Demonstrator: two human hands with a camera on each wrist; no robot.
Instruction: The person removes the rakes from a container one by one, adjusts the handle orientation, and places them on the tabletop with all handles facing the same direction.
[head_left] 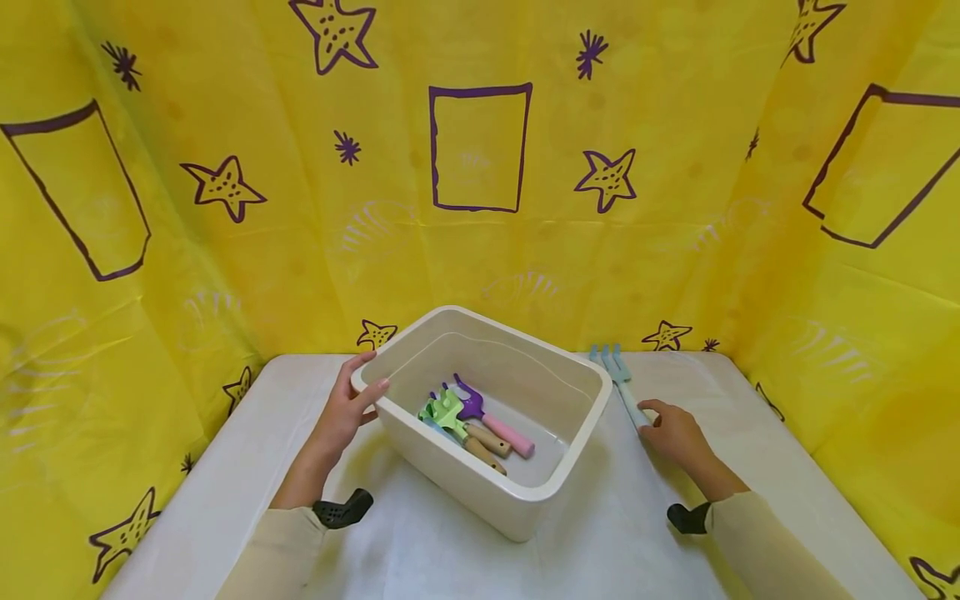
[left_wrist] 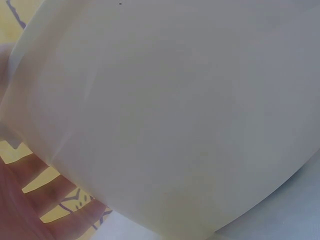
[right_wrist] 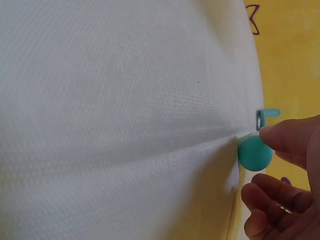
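A cream plastic bin (head_left: 480, 510) stands angled on the table. At its left corner my left hand (head_left: 347, 412) grips the rim, thumb over the edge and fingers against the outer wall (left_wrist: 160, 110). To the right of the bin lies a light blue hand rake (head_left: 619, 372), its prongs toward the back wall. My right hand (head_left: 672, 435) pinches its handle near the rounded end (right_wrist: 255, 153), thumb on top in the right wrist view. Inside the bin are a purple hand rake with a pink handle (head_left: 510, 435) and green garden tools (head_left: 444, 410) with wooden handles, partly overlapping.
A white cover (head_left: 420, 567) lies over the table. Yellow cloth (head_left: 480, 250) with purple starfish drawings hangs close behind the table and along both sides. Black wrist devices (head_left: 343, 508) sit at both sleeve cuffs.
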